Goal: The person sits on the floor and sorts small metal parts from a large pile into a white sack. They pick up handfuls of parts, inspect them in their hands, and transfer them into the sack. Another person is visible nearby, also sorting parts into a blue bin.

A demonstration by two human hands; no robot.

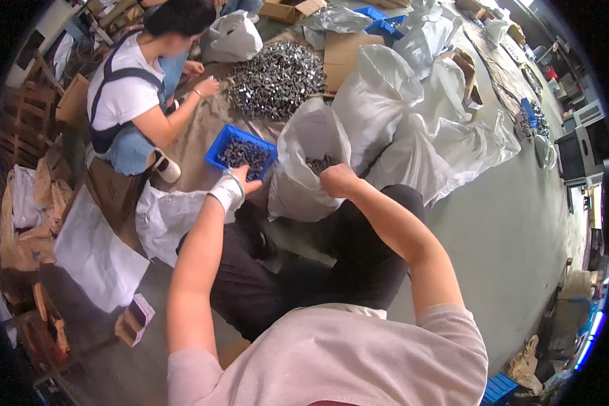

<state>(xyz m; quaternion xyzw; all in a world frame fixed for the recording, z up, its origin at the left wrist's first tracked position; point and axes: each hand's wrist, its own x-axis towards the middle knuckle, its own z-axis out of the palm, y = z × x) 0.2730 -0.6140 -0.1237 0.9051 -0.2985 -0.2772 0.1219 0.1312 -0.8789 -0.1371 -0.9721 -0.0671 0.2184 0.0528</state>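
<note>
My left hand [239, 181], with a white covering at the wrist, is at the near edge of a blue plastic bin [216, 146]. Its visible fingers are apart, though the tips are hard to make out. Small dark metal parts [244, 154] partly fill that bin. To its right stands a white woven sack [303, 193] between my knees, its mouth spread wide and similar parts [320, 164] inside. My right hand [340, 181] is closed on the sack's right rim, fingers partly hidden.
A large heap of shiny metal parts [277, 78] lies beyond the bin. At the left a person [132, 101] squats with hands near it. Full white sacks [379, 95] stand to the right, beside a cardboard sheet [348, 57]. A white sheet [98, 250] lies at the left.
</note>
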